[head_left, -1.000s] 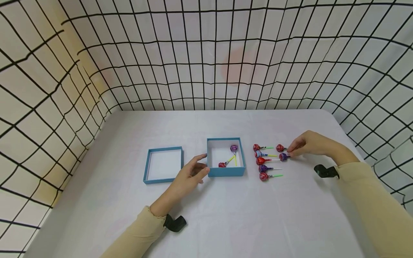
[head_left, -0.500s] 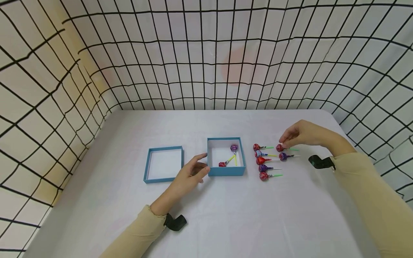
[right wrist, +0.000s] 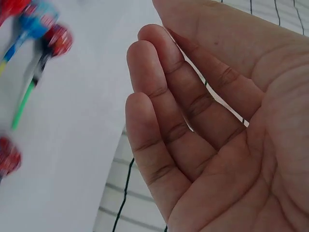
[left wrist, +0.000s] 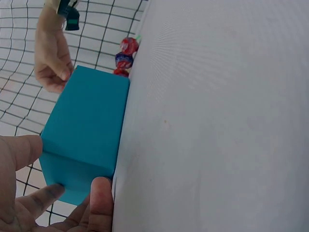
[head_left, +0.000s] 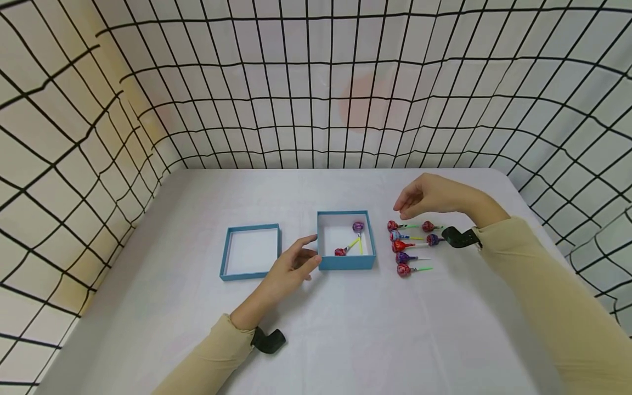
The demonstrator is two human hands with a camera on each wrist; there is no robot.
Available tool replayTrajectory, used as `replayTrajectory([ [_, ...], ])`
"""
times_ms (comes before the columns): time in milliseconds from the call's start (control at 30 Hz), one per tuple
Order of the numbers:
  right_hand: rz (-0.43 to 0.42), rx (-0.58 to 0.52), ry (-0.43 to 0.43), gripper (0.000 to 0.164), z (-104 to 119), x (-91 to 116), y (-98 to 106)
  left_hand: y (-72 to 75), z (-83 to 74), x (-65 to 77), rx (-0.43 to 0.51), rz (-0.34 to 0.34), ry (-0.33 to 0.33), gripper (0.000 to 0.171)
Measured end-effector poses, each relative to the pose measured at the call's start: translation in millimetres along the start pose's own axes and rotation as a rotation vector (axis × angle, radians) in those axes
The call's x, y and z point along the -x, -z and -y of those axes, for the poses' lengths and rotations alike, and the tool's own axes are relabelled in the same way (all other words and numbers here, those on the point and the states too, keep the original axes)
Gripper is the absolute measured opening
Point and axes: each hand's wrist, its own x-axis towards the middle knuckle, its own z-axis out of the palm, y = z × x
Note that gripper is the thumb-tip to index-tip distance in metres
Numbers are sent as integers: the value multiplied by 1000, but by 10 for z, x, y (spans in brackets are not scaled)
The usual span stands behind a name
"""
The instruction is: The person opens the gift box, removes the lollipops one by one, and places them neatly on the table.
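My left hand rests its fingers and thumb against the left side of a blue box; the left wrist view shows its fingertips touching the end wall of the box. In the box lie a purple lollipop and a red lollipop, both with yellow sticks. My right hand hangs just beyond a group of lollipops, fingers loosely bent and pointing left. Its palm shows nothing held. Closest below its fingertips is a red lollipop with a green stick.
Several lollipops lie in a column, down to a red one. To their right are another red lollipop and a purple one. The blue-rimmed lid lies left of the box. Black netting encloses the white table.
My right hand has moved left and away, from the two right-hand lollipops to beyond the column. All lollipops stay where they were. The left hand and box have not moved.
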Motion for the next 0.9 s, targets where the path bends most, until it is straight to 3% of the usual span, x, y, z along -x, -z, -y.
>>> replayTrajectory([
  [367,75,21,63,18,400,-354,-139,5,14,-20,6,15,-23,56],
  [900,171,101,114,17,680,-719,-489,1,29,-27,29,16,-18,55],
])
